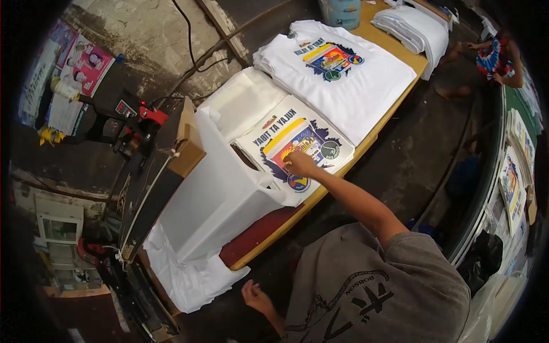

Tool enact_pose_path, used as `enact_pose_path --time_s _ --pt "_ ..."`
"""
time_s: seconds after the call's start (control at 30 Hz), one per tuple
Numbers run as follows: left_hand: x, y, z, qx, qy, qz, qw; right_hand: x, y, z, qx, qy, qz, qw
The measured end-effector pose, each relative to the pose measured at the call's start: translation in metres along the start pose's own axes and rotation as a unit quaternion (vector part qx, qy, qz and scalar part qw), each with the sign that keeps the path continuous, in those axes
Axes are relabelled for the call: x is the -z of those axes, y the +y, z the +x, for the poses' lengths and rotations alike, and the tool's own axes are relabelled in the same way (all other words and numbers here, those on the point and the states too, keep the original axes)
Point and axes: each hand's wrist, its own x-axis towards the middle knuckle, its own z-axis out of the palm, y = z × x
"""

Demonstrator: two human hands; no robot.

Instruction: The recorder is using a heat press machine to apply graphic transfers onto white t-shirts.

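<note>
My right hand [298, 164] reaches over a stack of white sheets [343, 155] with a colourful print. Its fingers are bunched together at the middle of the print; whether they pinch anything is hidden. Low at the table's near end hangs my left hand [257, 297], fingers loosely curled and apart, holding nothing. White cloth [194, 280] lies close to it, spilling off a machine's end. Beyond the sheets, a pile of white T-shirts [372, 74] shows the same kind of print on top. A plain whitish sheet stack [243, 94] sits beside them.
The yellow-edged table [269, 248] runs to the upper right, carrying a blue bucket [341, 14] and folded white cloths [409, 28]. A press-like machine [154, 188] with a cardboard box [187, 143] stands at left. Another person [503, 60] sits at far right, near a second table.
</note>
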Motion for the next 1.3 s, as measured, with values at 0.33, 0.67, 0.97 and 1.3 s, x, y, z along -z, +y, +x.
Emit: enact_pose_path --time_s 0.33,0.67,0.97,1.3 --pt "-0.048 0.080 -0.043 -0.005 -0.051 -0.061 0.997 -0.028 -0.025 -0.014 -0.017 -0.070 -0.020 0.997" --pt "-0.067 0.101 -0.059 -0.015 -0.063 -0.045 0.997 -0.036 -0.057 -0.026 0.037 -0.061 -0.154 0.985" --pt "-0.074 0.089 -0.064 -0.016 -0.051 -0.036 0.998 0.023 -0.026 0.000 -0.070 0.026 0.154 0.985" --pt "-0.123 0.145 -0.011 0.148 -0.255 -0.333 0.896 0.056 0.003 -0.004 -0.031 0.034 0.270 0.962"
